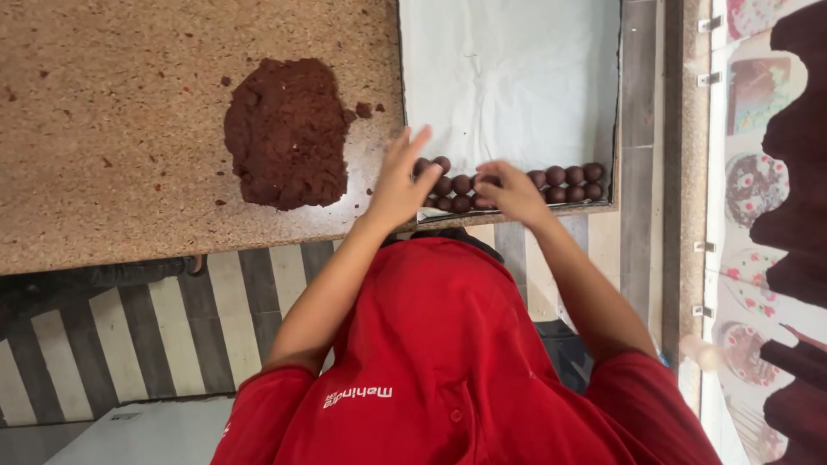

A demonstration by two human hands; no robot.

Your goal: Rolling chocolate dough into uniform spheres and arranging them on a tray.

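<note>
**Both hands at the near edge of the tray, over the rows of balls**

Left hand (398, 182): fingers spread wide, palm down at the near-left corner of the shallow dark metal tray lined with white paper (508, 77). It grips nothing visible; it looks to rest on or hover just over the tray edge, likely steadying. Contact can't be confirmed.

Right hand (510, 191): fingers curled down over the small round dark-brown balls (564, 182), mid-row. Fingertips are hidden behind the knuckles, so I can't tell whether it has hold of a ball or only touches one.

Balls: two tight rows along the near edge of the tray, touching each other, running to the right wall. Packed tightly from one edge, which leaves the rest of the paper bare.

Flattened mound of dark-brown crumbly dough (286, 133): on the speckled tan stone counter (112, 129), just left of the tray, within the left hand's reach. A few crumbs lie around it.

Red shirt (448, 362) fills the lower frame; striped floor below the counter.
</note>
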